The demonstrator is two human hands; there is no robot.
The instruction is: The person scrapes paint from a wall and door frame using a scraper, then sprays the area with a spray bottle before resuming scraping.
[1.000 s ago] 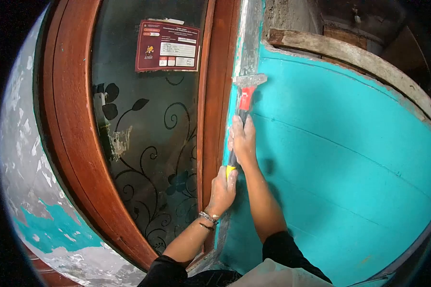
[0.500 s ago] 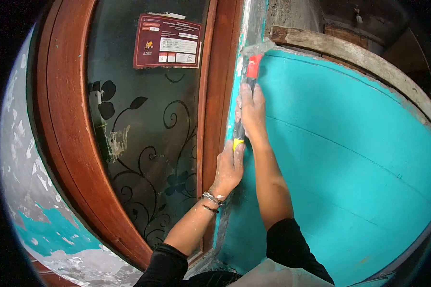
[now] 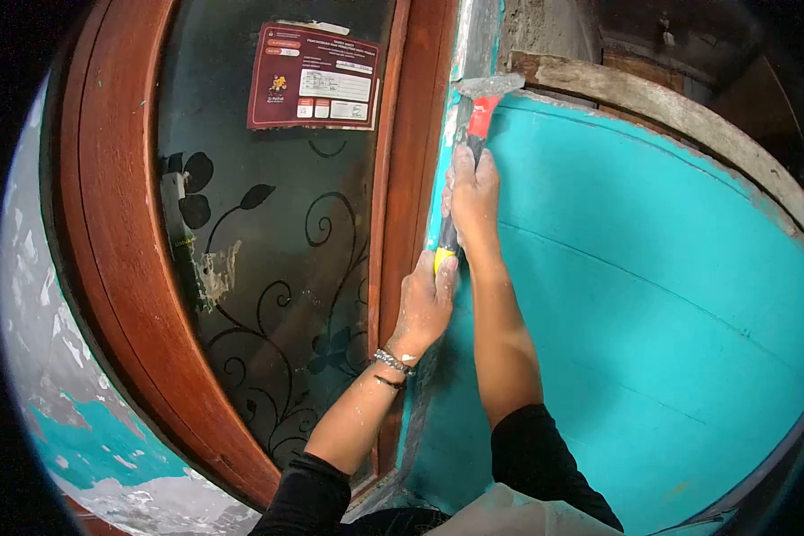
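Note:
A scraper [image 3: 475,112] with a red neck, dark handle and yellow end is pressed upright against the turquoise wall [image 3: 652,295], right beside the window frame. Its metal blade sits near the wall's top edge. My right hand [image 3: 473,198] is wrapped around the upper handle. My left hand [image 3: 425,304] grips the yellow end of the handle from below. Both hands are dusted with white.
A brown wooden window frame [image 3: 116,223] holds dark glass with a black floral pattern and a red sticker [image 3: 313,77]. A worn wooden beam [image 3: 688,112] caps the wall. Peeling grey and turquoise paint [image 3: 71,420] shows at lower left.
Both hands have pushed the scraper upward along the wall's edge, from mid-height to near the top beam. Between the last two frames it moved only slightly.

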